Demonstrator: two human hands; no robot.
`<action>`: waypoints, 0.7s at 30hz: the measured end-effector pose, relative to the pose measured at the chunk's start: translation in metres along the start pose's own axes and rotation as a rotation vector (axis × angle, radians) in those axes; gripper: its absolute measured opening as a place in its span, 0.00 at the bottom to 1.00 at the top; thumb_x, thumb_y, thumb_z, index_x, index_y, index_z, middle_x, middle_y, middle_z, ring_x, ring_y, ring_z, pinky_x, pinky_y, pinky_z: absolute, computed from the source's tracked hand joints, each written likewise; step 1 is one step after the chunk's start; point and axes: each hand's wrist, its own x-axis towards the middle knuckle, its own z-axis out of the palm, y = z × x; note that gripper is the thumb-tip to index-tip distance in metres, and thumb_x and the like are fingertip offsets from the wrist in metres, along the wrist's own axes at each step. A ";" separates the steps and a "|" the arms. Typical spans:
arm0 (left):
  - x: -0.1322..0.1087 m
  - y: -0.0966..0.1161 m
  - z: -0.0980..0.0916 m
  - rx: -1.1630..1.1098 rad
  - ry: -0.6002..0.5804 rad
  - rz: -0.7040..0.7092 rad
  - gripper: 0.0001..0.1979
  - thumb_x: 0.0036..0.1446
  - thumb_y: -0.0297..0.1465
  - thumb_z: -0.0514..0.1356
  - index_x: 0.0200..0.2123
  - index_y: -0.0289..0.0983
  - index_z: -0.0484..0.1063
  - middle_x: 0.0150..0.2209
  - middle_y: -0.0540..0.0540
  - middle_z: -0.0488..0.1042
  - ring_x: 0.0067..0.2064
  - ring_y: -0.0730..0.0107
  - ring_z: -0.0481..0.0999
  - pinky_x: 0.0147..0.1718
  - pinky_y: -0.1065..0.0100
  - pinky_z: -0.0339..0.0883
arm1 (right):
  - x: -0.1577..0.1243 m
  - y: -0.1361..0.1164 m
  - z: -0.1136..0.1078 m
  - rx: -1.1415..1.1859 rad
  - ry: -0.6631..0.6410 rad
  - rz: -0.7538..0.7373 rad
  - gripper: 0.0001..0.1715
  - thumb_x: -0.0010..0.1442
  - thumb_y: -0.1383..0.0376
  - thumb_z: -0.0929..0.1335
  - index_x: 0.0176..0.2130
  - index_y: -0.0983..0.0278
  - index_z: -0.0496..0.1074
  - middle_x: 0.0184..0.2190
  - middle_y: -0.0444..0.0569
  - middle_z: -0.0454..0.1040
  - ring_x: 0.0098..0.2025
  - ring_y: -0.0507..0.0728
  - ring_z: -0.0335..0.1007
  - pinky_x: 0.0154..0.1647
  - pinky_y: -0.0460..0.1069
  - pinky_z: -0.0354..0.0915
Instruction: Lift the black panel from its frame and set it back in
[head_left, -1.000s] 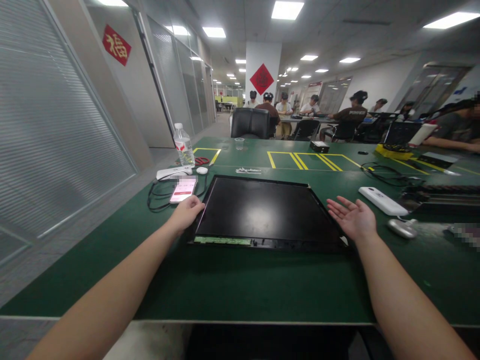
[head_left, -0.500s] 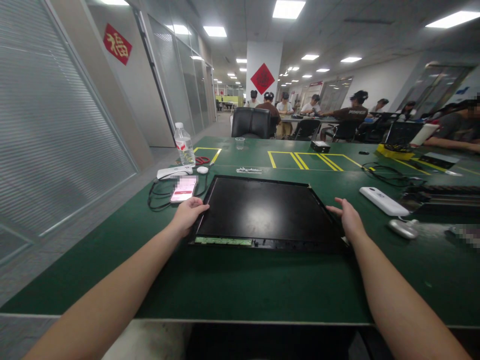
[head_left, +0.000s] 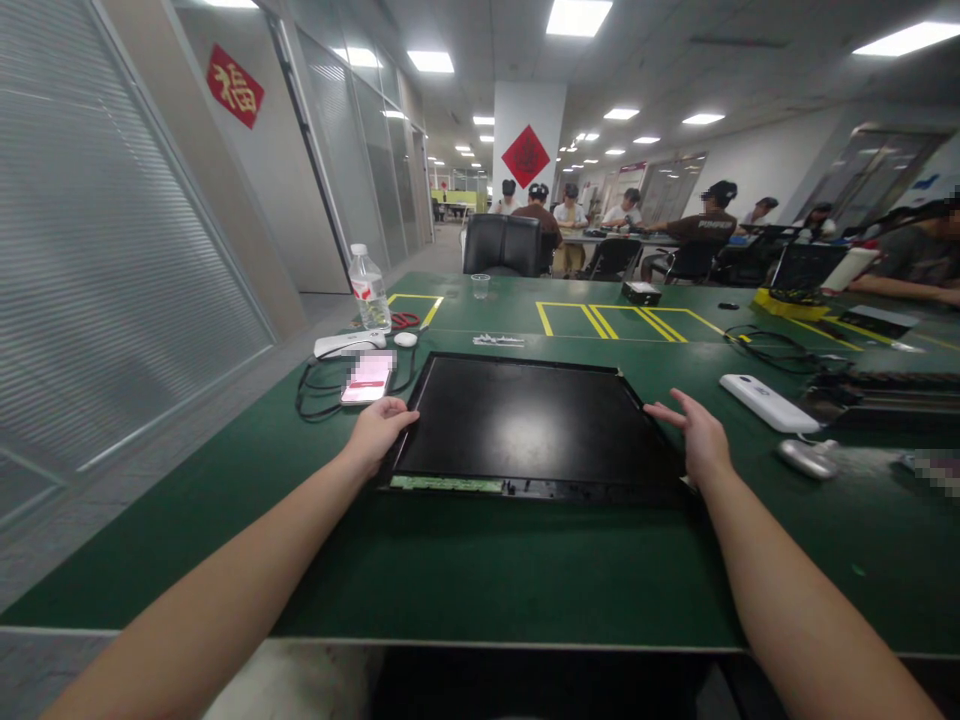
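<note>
A flat black screen panel (head_left: 525,420) is lying face up on the green table (head_left: 487,570), between the two hands. The left hand (head_left: 377,430) is placed on its left edge: the fingers are bent and kept close together over the rim, and the thumb is laid toward the dark glass. Whether the fingertips are hooked under the rim cannot be told. The right hand (head_left: 697,440) is held at the right edge, with the fingers stretched forward and a little spread, the palm turned inward. It is not closed on anything, and contact with the rim cannot be confirmed.

Just beyond the left fingers a phone (head_left: 367,380) is lying on a black cable (head_left: 315,385). Well beyond them a water bottle (head_left: 369,290) is standing. To the outer side of the right fingers a white device (head_left: 765,402) and a grey mouse (head_left: 806,458) are found, both apart from the panel.

It is judged that the panel could slip or twist if it is taken by one side only, because the right hand is not closed on it. The bare green strip (head_left: 446,482) along the near edge could be damaged if it is pressed. The phone could be pushed if the panel is slid to the left.
</note>
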 end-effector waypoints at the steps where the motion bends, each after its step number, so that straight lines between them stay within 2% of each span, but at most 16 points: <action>1: 0.000 0.000 0.000 0.001 0.003 -0.001 0.18 0.33 0.31 0.71 0.27 0.39 0.66 0.20 0.55 0.71 0.20 0.72 0.68 0.21 0.72 0.59 | 0.001 0.000 0.000 0.027 0.006 0.009 0.18 0.62 0.54 0.65 0.50 0.56 0.73 0.28 0.44 0.82 0.59 0.61 0.74 0.73 0.63 0.47; 7: -0.002 0.003 0.000 -0.036 -0.019 -0.026 0.17 0.33 0.31 0.71 0.27 0.40 0.66 0.19 0.55 0.71 0.19 0.73 0.67 0.19 0.72 0.58 | 0.007 -0.001 -0.002 0.106 -0.019 0.165 0.21 0.61 0.48 0.62 0.48 0.54 0.72 0.33 0.49 0.84 0.62 0.61 0.70 0.71 0.65 0.50; 14: -0.004 0.009 0.002 -0.138 -0.015 -0.111 0.17 0.37 0.29 0.70 0.27 0.40 0.65 0.18 0.55 0.71 0.18 0.74 0.67 0.17 0.74 0.58 | 0.004 -0.007 -0.003 0.140 -0.038 0.218 0.22 0.65 0.51 0.57 0.49 0.55 0.71 0.35 0.51 0.83 0.60 0.62 0.72 0.71 0.66 0.47; 17: -0.003 0.010 0.003 -0.187 -0.008 -0.137 0.16 0.38 0.29 0.70 0.28 0.40 0.65 0.18 0.55 0.71 0.18 0.73 0.68 0.17 0.74 0.59 | 0.008 -0.003 -0.005 0.145 -0.042 0.210 0.22 0.64 0.50 0.58 0.49 0.55 0.72 0.36 0.51 0.83 0.60 0.63 0.73 0.70 0.67 0.49; 21: -0.002 0.010 0.004 -0.210 -0.004 -0.148 0.16 0.39 0.29 0.70 0.28 0.40 0.64 0.18 0.55 0.71 0.17 0.74 0.68 0.17 0.75 0.60 | 0.016 0.009 -0.006 0.068 0.055 0.136 0.19 0.60 0.51 0.63 0.46 0.55 0.73 0.33 0.47 0.82 0.60 0.61 0.72 0.69 0.64 0.52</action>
